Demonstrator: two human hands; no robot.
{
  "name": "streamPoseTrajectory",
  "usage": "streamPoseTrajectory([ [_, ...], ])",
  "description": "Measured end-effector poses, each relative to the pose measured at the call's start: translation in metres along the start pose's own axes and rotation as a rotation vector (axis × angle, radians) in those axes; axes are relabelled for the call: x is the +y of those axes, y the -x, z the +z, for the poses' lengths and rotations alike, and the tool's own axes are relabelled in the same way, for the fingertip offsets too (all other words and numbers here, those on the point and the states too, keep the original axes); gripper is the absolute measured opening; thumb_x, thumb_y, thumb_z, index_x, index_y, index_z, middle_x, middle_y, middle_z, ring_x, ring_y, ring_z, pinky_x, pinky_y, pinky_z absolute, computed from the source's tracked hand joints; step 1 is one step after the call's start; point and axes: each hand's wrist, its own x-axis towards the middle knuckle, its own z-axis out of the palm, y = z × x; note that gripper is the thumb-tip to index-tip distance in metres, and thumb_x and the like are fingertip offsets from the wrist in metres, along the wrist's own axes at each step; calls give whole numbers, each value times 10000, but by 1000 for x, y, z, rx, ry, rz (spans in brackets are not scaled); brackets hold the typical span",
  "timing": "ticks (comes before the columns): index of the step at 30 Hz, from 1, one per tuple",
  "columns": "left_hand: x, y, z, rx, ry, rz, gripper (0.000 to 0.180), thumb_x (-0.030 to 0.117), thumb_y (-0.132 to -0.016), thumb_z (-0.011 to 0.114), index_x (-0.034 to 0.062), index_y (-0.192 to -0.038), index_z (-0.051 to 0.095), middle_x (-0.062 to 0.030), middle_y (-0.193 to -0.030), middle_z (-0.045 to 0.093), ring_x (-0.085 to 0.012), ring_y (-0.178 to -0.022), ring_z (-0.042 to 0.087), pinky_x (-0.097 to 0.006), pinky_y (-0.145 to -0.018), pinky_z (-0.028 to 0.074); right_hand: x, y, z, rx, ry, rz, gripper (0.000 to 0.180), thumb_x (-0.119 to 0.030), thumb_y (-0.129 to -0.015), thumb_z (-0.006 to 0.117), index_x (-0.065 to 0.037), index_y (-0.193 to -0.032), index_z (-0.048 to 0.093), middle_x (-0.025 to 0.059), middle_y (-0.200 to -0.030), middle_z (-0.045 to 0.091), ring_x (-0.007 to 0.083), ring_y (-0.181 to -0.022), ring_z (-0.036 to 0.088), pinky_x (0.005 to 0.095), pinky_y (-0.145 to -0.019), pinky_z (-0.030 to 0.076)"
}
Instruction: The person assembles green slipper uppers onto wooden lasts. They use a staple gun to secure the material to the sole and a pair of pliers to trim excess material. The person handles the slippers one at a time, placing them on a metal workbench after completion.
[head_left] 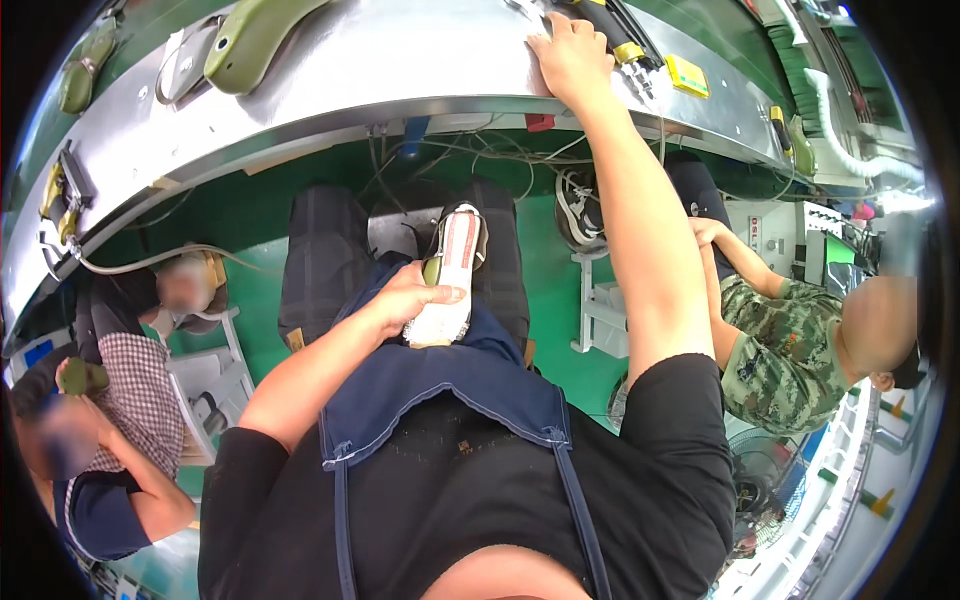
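1. A shoe, sole upward, is held over the lap, in front of the tabletop's near edge and apart from it. Its sole is pale, with reddish strips along the part nearest the tabletop, and a bit of green shows at its left side.
2. The shoe is gripped by the left hand: the thumb is laid across the sole, and the other fingers are wrapped around the side, their tips hidden.
3. The right hand is stretched over the tabletop, well in from the near edge. Its fingers are bent and the thumb is held apart from them; whether anything is pinched cannot be told.
4. Just to the right of that hand, a black-and-yellow tool is seen, with a yellow box beyond it, nearer the tabletop's right end.
5. Toward the tabletop's left end, a green form is placed beside a grey flat piece.
6. Below the near edge, loose cables are strung.
7. At the right, a camouflage shirt is worn by another person.
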Motion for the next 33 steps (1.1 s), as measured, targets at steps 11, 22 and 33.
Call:
streamPoseTrajectory([
  [11, -3, -4, 1, -3, 43, -12, 512, 122, -856, 804, -36, -1306, 618, -147, -1086, 731, -237, -946, 739, -374, -886, 592, -2, 149, -81, -386, -159, -116, 240, -57, -909, 572, 2, -1125, 487, 297, -873, 687, 519, -824, 690, 596, -762, 558],
  [22, -3, -5, 2, 33, 10, -32, 477, 128, -859, 792, -39, -1285, 654, -154, -1102, 744, -235, -962, 742, -366, -893, 585, -41, 312, -82, -743, -99, -44, 171, -47, -978, 488, 20, -1134, 506, 260, -1003, 658, 453, -915, 688, 540, -799, 568],
  [33, -8, -8, -2, 32, -26, -1, 459, 145, -861, 797, -38, -1262, 667, -145, -1086, 749, -223, -943, 742, -359, -880, 586, -60, 318, -68, -656, -83, -45, 142, -33, -944, 515, 46, -1062, 516, 259, -1012, 624, 431, -949, 671, 501, -791, 608],
])
